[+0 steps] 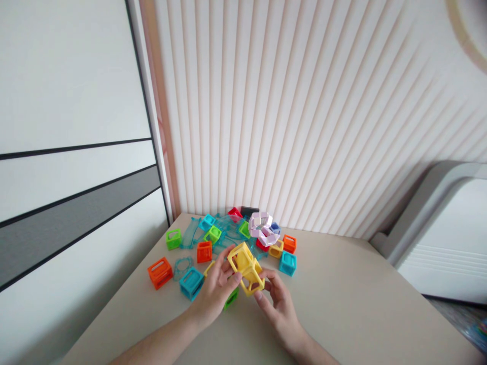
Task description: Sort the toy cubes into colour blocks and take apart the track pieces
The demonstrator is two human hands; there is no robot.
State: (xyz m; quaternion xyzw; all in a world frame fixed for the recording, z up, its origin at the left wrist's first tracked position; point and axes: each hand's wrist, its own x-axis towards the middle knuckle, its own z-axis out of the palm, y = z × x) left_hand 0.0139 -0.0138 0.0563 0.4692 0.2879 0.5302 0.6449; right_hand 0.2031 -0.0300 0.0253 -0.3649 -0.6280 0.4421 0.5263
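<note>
Between my two hands, above the table, is a yellow open-framed toy block (246, 268) that looks like two cube frames joined, held tilted. My left hand (216, 286) grips its left side, thumb in front and fingers behind. My right hand (278, 306) pinches its lower right corner with thumb and fingers. Partly hidden beneath my left hand are a green block (231, 299) and a bit of another yellow one. A blue block (191, 283) sits just left of that hand, and another blue block (288, 263) lies beyond my right hand.
More blocks lie on the table (342, 289), among them an orange block (160, 272) and a green block (174, 239). Clear teal plastic pieces (192, 233) and a pale lilac ring-like piece (262, 228) lie at the back. A ribbed wall (266, 111) rises behind; a white cabinet (76, 192) borders the left.
</note>
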